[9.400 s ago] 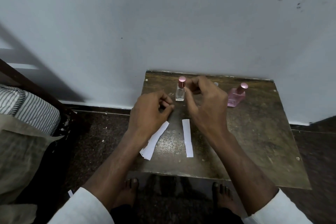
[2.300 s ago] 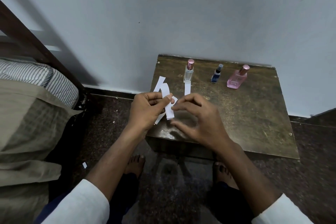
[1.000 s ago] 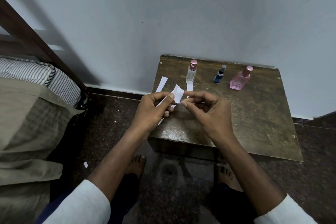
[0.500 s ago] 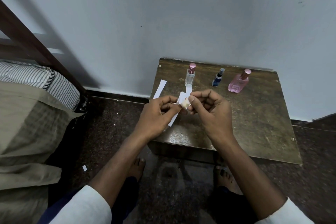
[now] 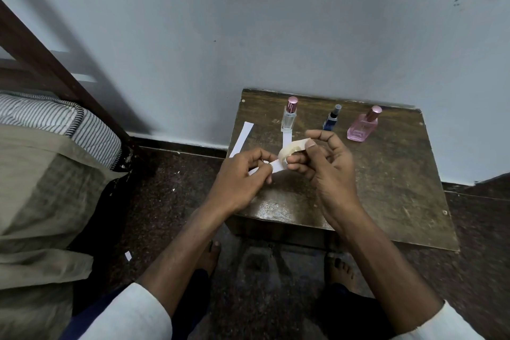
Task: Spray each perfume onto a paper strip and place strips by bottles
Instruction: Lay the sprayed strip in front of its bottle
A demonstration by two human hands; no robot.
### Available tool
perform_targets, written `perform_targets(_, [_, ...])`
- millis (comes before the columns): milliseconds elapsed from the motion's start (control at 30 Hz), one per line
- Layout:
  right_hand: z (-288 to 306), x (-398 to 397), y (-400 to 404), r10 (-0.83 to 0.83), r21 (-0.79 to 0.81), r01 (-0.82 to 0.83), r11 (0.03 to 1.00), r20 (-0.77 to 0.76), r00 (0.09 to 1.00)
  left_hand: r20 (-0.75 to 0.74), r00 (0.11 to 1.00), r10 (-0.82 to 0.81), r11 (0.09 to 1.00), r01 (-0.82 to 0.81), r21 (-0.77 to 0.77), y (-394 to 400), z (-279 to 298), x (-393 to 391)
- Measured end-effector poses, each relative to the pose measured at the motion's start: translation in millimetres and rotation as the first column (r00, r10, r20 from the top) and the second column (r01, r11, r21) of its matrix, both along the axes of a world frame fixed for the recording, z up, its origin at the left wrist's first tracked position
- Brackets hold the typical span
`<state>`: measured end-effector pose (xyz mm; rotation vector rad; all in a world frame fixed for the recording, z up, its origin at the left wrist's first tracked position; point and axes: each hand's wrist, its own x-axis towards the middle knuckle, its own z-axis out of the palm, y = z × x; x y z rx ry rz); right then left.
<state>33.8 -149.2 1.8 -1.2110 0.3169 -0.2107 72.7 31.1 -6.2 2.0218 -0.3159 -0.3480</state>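
Three bottles upright in a row at the back: clear (image 5: 289, 118) and pink (image 5: 362, 127), both pink-capped, small blue (image 5: 330, 121) between. One white strip (image 5: 286, 139) flat, touching clear's base; another (image 5: 242, 139) flat further left; a third (image 5: 289, 151) curled, held in both hands.

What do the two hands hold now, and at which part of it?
Both hold one paper strip: the left hand pinches its lower end, and the right hand pinches the curled upper end between thumb and fingers.

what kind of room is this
Probably a bedroom at home: a striped mattress on a wooden bed frame sits beside a small worn table against a plain wall.
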Motion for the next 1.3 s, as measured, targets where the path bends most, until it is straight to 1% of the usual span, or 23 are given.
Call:
perform_targets(100, [-0.5,-0.6,-1.2,0.018,-0.013,-0.018,1.000,0.006,1.000,0.028,1.000,0.011,1.000,-0.010,-0.029,-0.7,-1.3,-1.4])
perform_targets(167, [-0.3,-0.9,-1.1,0.007,-0.026,-0.007,1.000,-0.005,1.000,0.041,0.998,0.039,0.999,-0.038,-0.013,-0.8,-2.1,-1.6])
perform_targets(267, [0.2,-1.1,-1.2,-0.052,-0.018,0.051,0.999,-0.031,0.998,0.057,0.997,0.057,0.998,-0.056,-0.012,-0.8,-2.7,-1.9])
perform_targets(333, [0.8,-0.8,-2.0,-0.082,-0.049,0.079,0.996,-0.057,0.995,0.077,0.992,0.103,0.995,-0.101,-0.020,-1.1,-1.9,-1.1])
perform_targets(433, [0.6,-1.9,-0.2,-0.037,-0.098,0.030,0.995,-0.077,0.996,0.086,0.977,0.194,0.980,-0.191,-0.051,-1.4,-1.1,1.3])
perform_targets(467, [0.7,-3.0,1.4,-0.012,-0.128,0.002,0.992,-0.075,0.997,0.082,0.973,0.215,0.976,-0.210,-0.061,-1.2,-1.4,2.2])
perform_targets(500, [0.8,-4.6,2.8,0.014,-0.193,-0.027,0.981,-0.071,0.997,0.076,0.970,0.230,0.972,-0.225,-0.065,-0.9,-1.7,3.1])
perform_targets(533, [1.1,-6.4,3.9,0.046,-0.286,-0.062,0.956,-0.062,0.997,0.073,0.968,0.240,0.970,-0.235,-0.065,-0.3,-2.1,3.5])
perform_targets(600, [2.9,-10.1,4.7,0.138,-0.478,-0.129,0.869,-0.016,0.990,0.074,0.968,0.241,0.969,-0.237,-0.064,0.2,-2.7,3.5])
perform_targets(633, [3.3,-11.7,4.8,0.192,-0.583,-0.149,0.799,0.012,0.981,0.063,0.969,0.239,0.969,-0.234,-0.083,0.2,-2.4,3.1])
perform_targets(667, [3.1,-12.8,5.1,0.234,-0.697,-0.141,0.703,0.040,0.971,0.037,0.971,0.235,0.966,-0.229,-0.118,-0.2,-2.6,3.1])
perform_targets(700, [2.6,-13.6,6.5,0.257,-0.793,-0.105,0.600,0.067,0.964,0.001,0.975,0.221,0.963,-0.218,-0.161,-0.7,-2.4,3.0])
perform_targets(733, [2.0,-13.8,8.6,0.254,-0.849,-0.058,0.526,0.092,0.963,-0.027,0.980,0.198,0.961,-0.200,-0.191,-1.3,-1.4,2.6])
perform_targets(767, [1.5,-13.4,9.9,0.234,-0.865,-0.016,0.502,0.118,0.965,-0.046,0.984,0.173,0.961,-0.179,-0.210,-1.9,-0.6,2.3])
perform_targets(867, [-0.8,-10.8,7.6,0.196,-0.823,0.038,0.566,0.179,0.964,-0.065,0.991,0.113,0.960,-0.126,-0.249,-1.4,-1.4,2.7])
perform_targets(933, [-2.6,-9.0,3.7,0.168,-0.818,0.077,0.571,0.208,0.963,-0.066,0.994,0.088,0.963,-0.102,-0.248,0.2,-3.3,3.1])
perform_targets(1033, [-5.8,-8.0,-0.9,0.114,-0.857,0.173,0.485,0.258,0.959,-0.033,0.998,0.048,0.983,-0.054,-0.176,1.1,-4.2,1.4])
perform_targets(1133, [-8.7,-8.5,-1.9,0.178,-0.889,0.230,0.396,0.320,0.931,0.052,0.997,0.059,0.995,-0.054,-0.083,-0.7,-1.9,-2.3])
perform_targets(1200, [-9.9,-8.1,-2.6,0.186,-0.899,0.262,0.350,0.341,0.922,0.114,0.990,0.088,0.994,-0.079,-0.081,-1.7,-0.8,-2.6])
perform_targets(1300, [-12.5,-9.0,-0.9,0.168,-0.901,0.283,0.329,0.351,0.921,0.225,0.966,0.127,0.990,-0.109,-0.089,-3.0,0.4,-2.7])
